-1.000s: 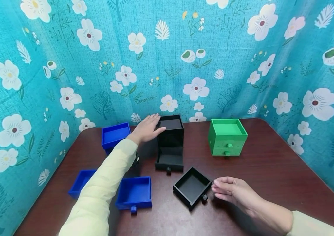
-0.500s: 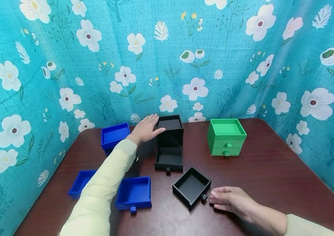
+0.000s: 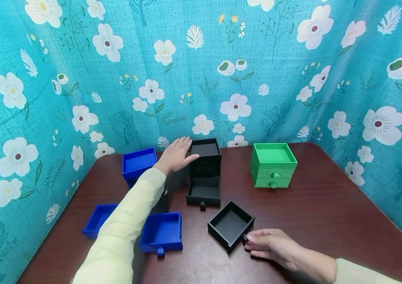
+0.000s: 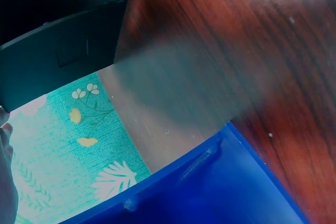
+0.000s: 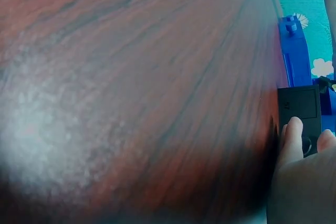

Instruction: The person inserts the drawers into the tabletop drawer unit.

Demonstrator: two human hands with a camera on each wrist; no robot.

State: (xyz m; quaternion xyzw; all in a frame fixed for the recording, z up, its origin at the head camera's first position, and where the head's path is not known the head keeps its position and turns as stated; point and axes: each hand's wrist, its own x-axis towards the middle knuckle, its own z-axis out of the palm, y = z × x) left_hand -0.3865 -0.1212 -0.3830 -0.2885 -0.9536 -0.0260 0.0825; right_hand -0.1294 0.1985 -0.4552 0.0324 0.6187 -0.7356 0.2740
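Observation:
In the head view my left hand (image 3: pixel 177 155) rests with straight fingers against the upper left side of a black mini drawer cabinet (image 3: pixel 205 165). Its lower drawer (image 3: pixel 203 190) is pulled out at the front, and the slot above shows dark. My right hand (image 3: pixel 275 246) is at a loose black drawer (image 3: pixel 231 223) that lies turned at an angle on the table. Its fingertips are curled around the drawer's small knob (image 3: pixel 245 238). From the right wrist, finger and thumb stand either side of the knob, against the black drawer front (image 5: pixel 299 106).
A green drawer cabinet (image 3: pixel 274 165) stands at the back right with both drawers in. Left of the black one is a blue cabinet (image 3: pixel 139 162), partly behind my left arm. Two loose blue drawers (image 3: pixel 162 230) lie in front. A flowered curtain (image 3: pixel 201 71) surrounds the brown table (image 3: pixel 332 205).
My right hand has moved left and slightly down, from beside the loose black drawer onto its knob. The left hand has stayed at the black cabinet.

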